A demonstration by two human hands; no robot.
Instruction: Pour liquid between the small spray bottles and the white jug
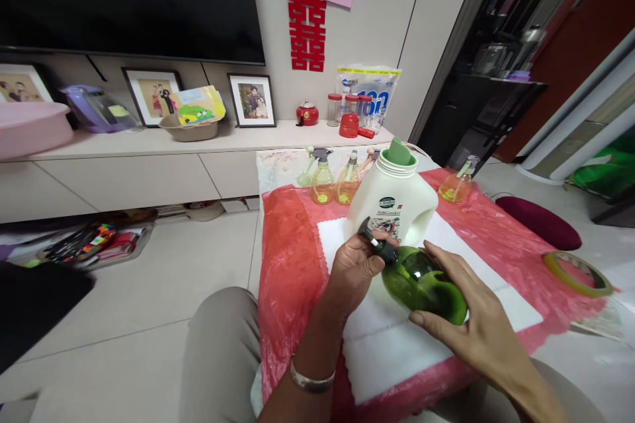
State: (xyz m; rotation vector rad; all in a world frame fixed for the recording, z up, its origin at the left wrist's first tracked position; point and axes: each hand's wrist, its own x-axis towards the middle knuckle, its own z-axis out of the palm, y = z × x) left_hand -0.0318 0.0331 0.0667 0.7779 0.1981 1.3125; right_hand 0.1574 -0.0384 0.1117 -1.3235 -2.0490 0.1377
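A green see-through pump bottle [417, 284] lies tilted between my two hands, above a white cloth. My left hand [354, 271] pinches the bottle's dark pump head [381, 248] at its neck. Around the rounded body and base, my right hand [471, 304] curls its fingers and thumb. Just behind stands a large white detergent jug [391, 195] with a green spout [399, 152] in its open mouth; its front is partly covered by my left hand and the pump.
Several spray bottles [322, 182] stand behind the jug, and another spray bottle [457, 182] is at the right. Red plastic sheeting [288, 244] covers the table under the white cloth [381, 357]. A tape roll [578, 274] lies at the right edge.
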